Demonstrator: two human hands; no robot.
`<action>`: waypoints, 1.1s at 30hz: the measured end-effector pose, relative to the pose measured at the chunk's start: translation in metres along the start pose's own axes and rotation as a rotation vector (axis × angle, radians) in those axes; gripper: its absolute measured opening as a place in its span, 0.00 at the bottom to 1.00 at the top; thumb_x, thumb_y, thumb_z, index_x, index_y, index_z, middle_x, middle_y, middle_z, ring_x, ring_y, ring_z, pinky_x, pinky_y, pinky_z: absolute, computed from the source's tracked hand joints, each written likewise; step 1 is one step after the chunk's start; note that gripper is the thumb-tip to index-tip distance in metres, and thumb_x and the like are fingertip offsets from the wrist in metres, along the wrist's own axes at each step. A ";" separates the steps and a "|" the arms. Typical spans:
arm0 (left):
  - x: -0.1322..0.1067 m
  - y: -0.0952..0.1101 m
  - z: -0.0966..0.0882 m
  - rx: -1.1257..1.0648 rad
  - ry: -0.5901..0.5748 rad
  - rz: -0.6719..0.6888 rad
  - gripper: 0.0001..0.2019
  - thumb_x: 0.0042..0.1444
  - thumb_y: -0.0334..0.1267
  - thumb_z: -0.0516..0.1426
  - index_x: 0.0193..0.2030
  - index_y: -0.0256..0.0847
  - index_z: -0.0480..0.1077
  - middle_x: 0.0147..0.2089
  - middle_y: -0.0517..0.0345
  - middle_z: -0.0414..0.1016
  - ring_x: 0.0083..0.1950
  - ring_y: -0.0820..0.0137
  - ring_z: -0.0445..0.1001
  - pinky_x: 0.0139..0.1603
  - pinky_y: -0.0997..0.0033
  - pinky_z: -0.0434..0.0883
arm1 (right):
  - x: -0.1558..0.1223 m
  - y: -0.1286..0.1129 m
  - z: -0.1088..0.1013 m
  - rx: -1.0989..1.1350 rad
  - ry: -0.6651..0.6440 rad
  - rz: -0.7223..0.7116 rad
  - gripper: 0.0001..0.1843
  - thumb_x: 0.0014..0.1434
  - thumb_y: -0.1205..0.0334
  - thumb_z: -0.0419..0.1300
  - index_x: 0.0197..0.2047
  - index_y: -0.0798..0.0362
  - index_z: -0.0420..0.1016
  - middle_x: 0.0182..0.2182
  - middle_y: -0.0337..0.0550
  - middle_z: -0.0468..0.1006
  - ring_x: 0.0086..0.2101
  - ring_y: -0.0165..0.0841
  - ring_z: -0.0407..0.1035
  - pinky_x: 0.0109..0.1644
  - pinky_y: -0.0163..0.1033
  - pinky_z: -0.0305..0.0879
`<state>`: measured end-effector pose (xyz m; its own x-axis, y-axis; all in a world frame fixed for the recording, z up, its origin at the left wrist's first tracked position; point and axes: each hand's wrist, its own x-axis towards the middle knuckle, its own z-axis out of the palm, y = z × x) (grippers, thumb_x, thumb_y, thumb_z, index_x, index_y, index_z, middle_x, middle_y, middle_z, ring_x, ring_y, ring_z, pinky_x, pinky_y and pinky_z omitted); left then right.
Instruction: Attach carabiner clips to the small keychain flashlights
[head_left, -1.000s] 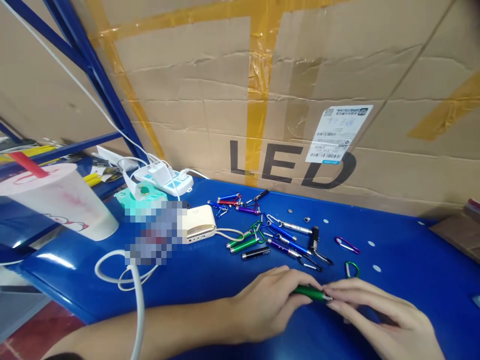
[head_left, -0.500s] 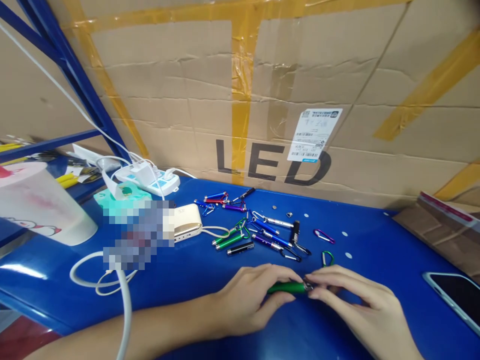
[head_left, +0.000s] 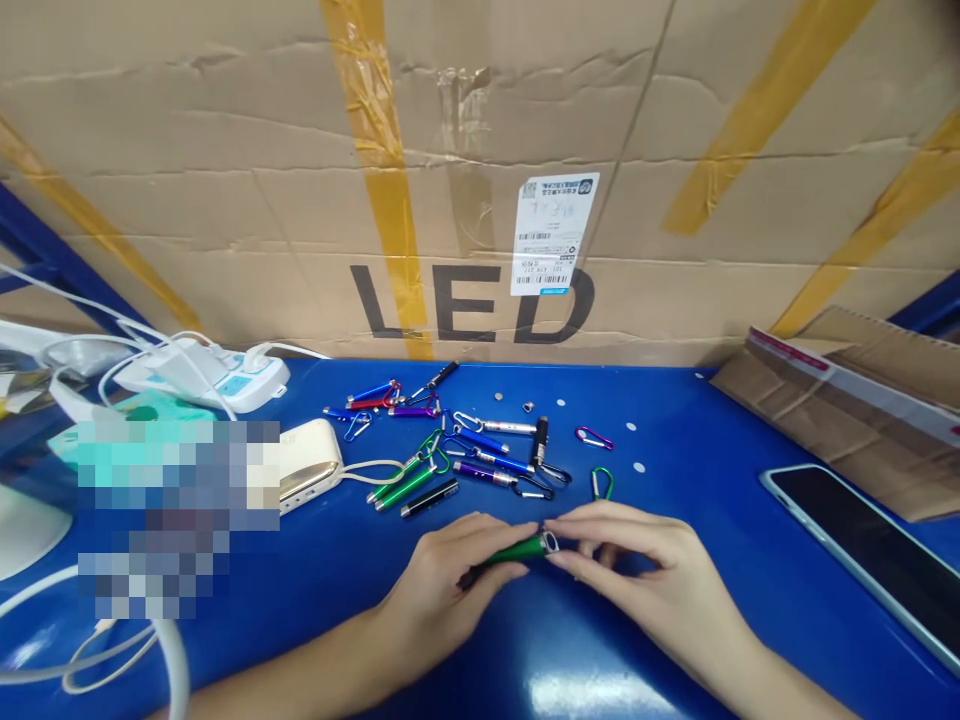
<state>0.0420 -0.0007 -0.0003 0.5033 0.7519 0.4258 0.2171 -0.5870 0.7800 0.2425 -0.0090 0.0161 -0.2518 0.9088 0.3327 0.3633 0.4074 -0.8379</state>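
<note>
My left hand [head_left: 450, 575] is closed around a small green keychain flashlight [head_left: 523, 549], its silver end pointing right. Thumb and fingertips of my right hand [head_left: 652, 565] pinch a small metal ring piece [head_left: 551, 541] at that silver end; its exact shape is partly covered. Just beyond my right fingers lies a green carabiner [head_left: 602, 484]. A black flashlight [head_left: 429, 498] rests on the table past my left hand, beside two green flashlights [head_left: 405, 488] with clips. Farther back are blue flashlights [head_left: 506, 461], a purple one [head_left: 480, 474] and a purple-red carabiner [head_left: 595, 438].
A phone [head_left: 870, 560] lies on the blue table [head_left: 660, 400] at right, by a brown cardboard piece [head_left: 847, 400]. At left are a cream power bank [head_left: 311, 455], a power strip [head_left: 255, 380] and white cables. A large carton [head_left: 300, 200] stands behind.
The view has swung right, so things sit farther left in it. The flashlight's silver end has turned more toward me, showing its ring piece. Both hands keep their grip.
</note>
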 end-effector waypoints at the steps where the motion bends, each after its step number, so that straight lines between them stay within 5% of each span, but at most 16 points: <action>1: 0.000 0.001 0.000 -0.013 -0.001 0.003 0.15 0.58 0.29 0.55 0.52 0.43 0.70 0.38 0.52 0.77 0.38 0.70 0.74 0.37 0.75 0.72 | 0.000 0.001 0.000 0.007 -0.003 -0.011 0.07 0.53 0.59 0.63 0.35 0.50 0.80 0.30 0.42 0.79 0.23 0.27 0.70 0.22 0.30 0.69; 7: -0.001 0.002 -0.001 -0.022 -0.028 0.100 0.17 0.57 0.25 0.54 0.53 0.39 0.68 0.37 0.51 0.78 0.36 0.71 0.74 0.36 0.74 0.73 | 0.001 0.001 -0.005 0.020 -0.099 -0.231 0.04 0.55 0.66 0.62 0.32 0.51 0.79 0.29 0.40 0.79 0.29 0.27 0.74 0.33 0.28 0.72; 15: -0.004 0.002 -0.001 0.113 -0.077 0.237 0.16 0.59 0.26 0.52 0.54 0.35 0.66 0.37 0.49 0.78 0.35 0.70 0.76 0.34 0.72 0.73 | 0.006 -0.009 -0.016 -0.359 -0.255 -0.475 0.12 0.62 0.66 0.53 0.31 0.55 0.75 0.26 0.42 0.76 0.25 0.28 0.69 0.27 0.32 0.65; 21: -0.009 0.002 -0.003 0.272 -0.129 0.321 0.17 0.59 0.24 0.49 0.55 0.33 0.64 0.36 0.49 0.78 0.33 0.70 0.76 0.32 0.71 0.73 | 0.003 -0.006 -0.009 -0.482 -0.378 -0.487 0.24 0.67 0.64 0.41 0.26 0.55 0.72 0.19 0.40 0.69 0.21 0.28 0.63 0.23 0.34 0.57; 25: -0.013 0.002 -0.006 0.321 -0.145 0.361 0.19 0.57 0.20 0.47 0.54 0.33 0.64 0.39 0.48 0.78 0.36 0.69 0.76 0.38 0.70 0.73 | -0.005 -0.007 0.000 -0.297 -0.388 -0.314 0.22 0.66 0.64 0.43 0.26 0.55 0.72 0.19 0.39 0.68 0.21 0.27 0.61 0.23 0.33 0.56; 30: -0.014 -0.001 -0.004 0.323 -0.119 0.386 0.21 0.56 0.19 0.48 0.56 0.33 0.63 0.39 0.46 0.78 0.31 0.68 0.73 0.27 0.70 0.70 | -0.010 -0.014 0.006 0.051 -0.468 0.234 0.22 0.64 0.57 0.48 0.23 0.56 0.71 0.17 0.36 0.65 0.19 0.24 0.59 0.22 0.28 0.55; 33: -0.011 -0.002 -0.002 0.259 -0.079 0.331 0.21 0.56 0.20 0.49 0.56 0.36 0.62 0.39 0.49 0.78 0.32 0.70 0.73 0.29 0.71 0.69 | -0.007 -0.014 0.007 0.253 -0.508 0.434 0.24 0.61 0.49 0.50 0.23 0.57 0.71 0.14 0.32 0.59 0.16 0.22 0.54 0.19 0.28 0.50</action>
<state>0.0343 -0.0073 -0.0057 0.6414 0.4910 0.5895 0.2309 -0.8563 0.4620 0.2330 -0.0219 0.0224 -0.5406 0.8049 -0.2448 0.3221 -0.0708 -0.9441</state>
